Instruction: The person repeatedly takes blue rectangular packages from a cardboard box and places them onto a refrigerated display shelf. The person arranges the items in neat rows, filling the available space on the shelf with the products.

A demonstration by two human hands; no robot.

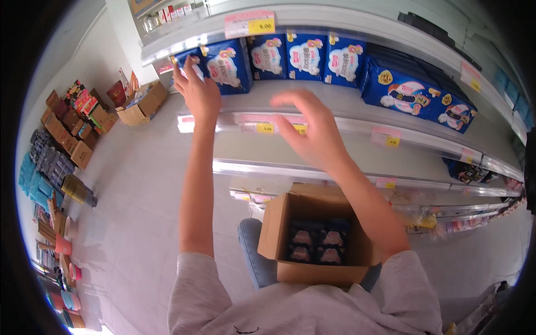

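Observation:
My left hand [203, 98] is raised to the left end of a shelf [272, 94], its spread fingers against the leftmost blue soft pack [196, 53]. Beside that stands another blue pack [228, 69], in front of the row. My right hand [312, 125], slightly blurred, hovers before the shelf edge with thumb and fingers apart and nothing between them. Three upright blue packs [305, 56] stand farther back, and larger blue packs [402, 90] lie grouped to the right. Below my right forearm, an open cardboard box [270, 230] rests at my legs, holding several dark blue packs [331, 240].
Price tags [385, 137] line the shelf edges, and lower shelves [259, 148] run beneath. On the left floor are cardboard boxes [69, 134], an open carton [146, 104], stacked baskets [77, 190] and pots [63, 245]. A dark pack [469, 171] sits on a lower shelf at right.

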